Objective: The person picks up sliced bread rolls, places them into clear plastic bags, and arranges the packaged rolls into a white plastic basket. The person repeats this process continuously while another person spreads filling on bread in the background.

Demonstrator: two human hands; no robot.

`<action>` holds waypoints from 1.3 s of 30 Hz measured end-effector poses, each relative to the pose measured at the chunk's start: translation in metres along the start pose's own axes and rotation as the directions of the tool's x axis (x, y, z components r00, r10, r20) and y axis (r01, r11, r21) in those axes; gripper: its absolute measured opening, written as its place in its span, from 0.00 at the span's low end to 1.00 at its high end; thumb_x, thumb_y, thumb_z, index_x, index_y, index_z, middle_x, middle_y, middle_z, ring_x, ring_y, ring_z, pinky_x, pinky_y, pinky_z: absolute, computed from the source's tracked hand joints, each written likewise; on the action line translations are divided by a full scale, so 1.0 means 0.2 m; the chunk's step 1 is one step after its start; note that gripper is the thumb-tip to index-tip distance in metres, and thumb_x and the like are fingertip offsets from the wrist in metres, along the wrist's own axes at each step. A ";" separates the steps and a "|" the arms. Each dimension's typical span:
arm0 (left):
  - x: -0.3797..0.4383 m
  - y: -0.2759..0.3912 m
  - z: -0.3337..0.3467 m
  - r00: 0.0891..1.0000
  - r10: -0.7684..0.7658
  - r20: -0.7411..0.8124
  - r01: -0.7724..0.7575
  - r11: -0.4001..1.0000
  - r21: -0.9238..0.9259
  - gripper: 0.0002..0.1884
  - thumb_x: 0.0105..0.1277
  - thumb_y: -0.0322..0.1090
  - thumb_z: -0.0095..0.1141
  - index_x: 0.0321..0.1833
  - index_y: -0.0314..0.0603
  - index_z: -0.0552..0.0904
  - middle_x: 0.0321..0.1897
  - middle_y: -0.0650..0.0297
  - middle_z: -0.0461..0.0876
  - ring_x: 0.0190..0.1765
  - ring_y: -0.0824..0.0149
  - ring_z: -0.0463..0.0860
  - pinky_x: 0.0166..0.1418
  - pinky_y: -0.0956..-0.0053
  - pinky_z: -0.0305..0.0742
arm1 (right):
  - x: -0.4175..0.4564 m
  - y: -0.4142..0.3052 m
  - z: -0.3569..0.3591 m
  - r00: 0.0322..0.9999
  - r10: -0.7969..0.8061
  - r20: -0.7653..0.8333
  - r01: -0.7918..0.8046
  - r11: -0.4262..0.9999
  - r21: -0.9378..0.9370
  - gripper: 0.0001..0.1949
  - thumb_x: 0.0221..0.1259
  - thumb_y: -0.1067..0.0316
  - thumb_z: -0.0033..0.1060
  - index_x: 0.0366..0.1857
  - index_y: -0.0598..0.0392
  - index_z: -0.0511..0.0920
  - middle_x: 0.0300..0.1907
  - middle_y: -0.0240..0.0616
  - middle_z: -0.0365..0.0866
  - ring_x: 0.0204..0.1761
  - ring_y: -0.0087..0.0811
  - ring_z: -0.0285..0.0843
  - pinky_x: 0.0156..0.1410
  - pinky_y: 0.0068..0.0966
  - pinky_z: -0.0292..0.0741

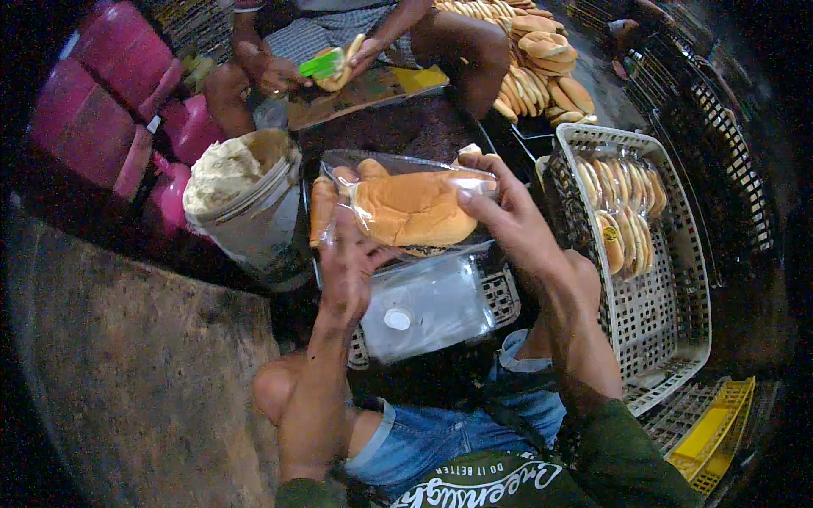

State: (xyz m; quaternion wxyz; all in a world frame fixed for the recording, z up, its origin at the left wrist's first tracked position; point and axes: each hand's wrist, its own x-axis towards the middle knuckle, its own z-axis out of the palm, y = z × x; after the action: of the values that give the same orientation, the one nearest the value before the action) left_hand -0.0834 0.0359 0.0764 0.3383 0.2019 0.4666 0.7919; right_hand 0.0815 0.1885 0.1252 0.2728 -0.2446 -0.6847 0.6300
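Note:
A long bread bun sits inside a clear plastic bag in front of me. My right hand pinches the bag and the bun's right end between thumb and fingers. My left hand, blurred, is at the bag's left end with fingers spread; whether it grips the plastic cannot be told. Behind the bag lie more bread rolls, partly hidden. Below the hands, a stack of clear plastic bags with a white round spot lies on a plastic crate.
A bucket of pale cream stands at left, near pink plastic containers. A perforated crate with bagged buns stands at right, a yellow crate below it. Opposite, another person holds a split bun and green spreader, beside piled buns.

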 end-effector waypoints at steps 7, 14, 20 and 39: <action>0.04 0.02 -0.17 0.978 -0.211 0.001 0.189 0.878 -0.439 0.32 0.71 0.44 0.61 0.75 0.50 0.65 0.68 0.55 0.74 0.65 0.54 0.79 0.62 0.56 0.83 | -0.04 -0.04 0.31 0.676 -0.734 0.062 0.566 0.463 -0.682 0.15 0.52 0.68 0.73 0.44 0.55 0.81 0.63 0.49 0.73 0.71 0.61 0.63 0.74 0.62 0.59; 0.00 -0.06 0.16 0.991 -0.075 0.112 0.065 0.994 0.093 0.25 0.75 0.49 0.56 0.66 0.40 0.72 0.50 0.58 0.83 0.45 0.64 0.87 0.47 0.71 0.83 | 0.00 0.02 0.02 0.931 -0.333 0.148 0.282 0.402 -0.871 0.36 0.41 0.66 0.77 0.61 0.51 0.71 0.60 0.48 0.77 0.67 0.50 0.71 0.75 0.56 0.59; -0.11 -0.33 -0.03 0.671 -0.733 0.111 -0.216 -0.051 0.975 0.28 0.67 0.59 0.62 0.28 0.35 0.87 0.18 0.60 0.83 0.29 0.66 0.87 0.35 0.68 0.78 | -0.41 0.02 -1.14 0.803 -0.370 -0.466 -0.231 0.528 -0.817 0.20 0.57 0.64 0.70 0.55 0.52 0.78 0.42 0.47 0.88 0.42 0.39 0.89 0.50 0.33 0.82; -0.06 -0.12 -0.02 0.904 -0.408 0.125 0.392 0.910 0.133 0.36 0.75 0.66 0.44 0.47 0.29 0.81 0.38 0.51 0.88 0.39 0.59 0.88 0.47 0.65 0.85 | -0.14 0.01 0.17 0.982 -0.150 -0.111 0.147 0.988 -0.040 0.11 0.68 0.66 0.63 0.45 0.62 0.83 0.36 0.35 0.85 0.38 0.25 0.81 0.43 0.24 0.79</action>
State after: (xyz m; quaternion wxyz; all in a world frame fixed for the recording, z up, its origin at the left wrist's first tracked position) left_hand -0.0686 0.0323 0.0529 0.5167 0.1779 0.5123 0.6626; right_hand 0.0777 0.1447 0.1189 0.3537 -0.2328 -0.6943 0.5819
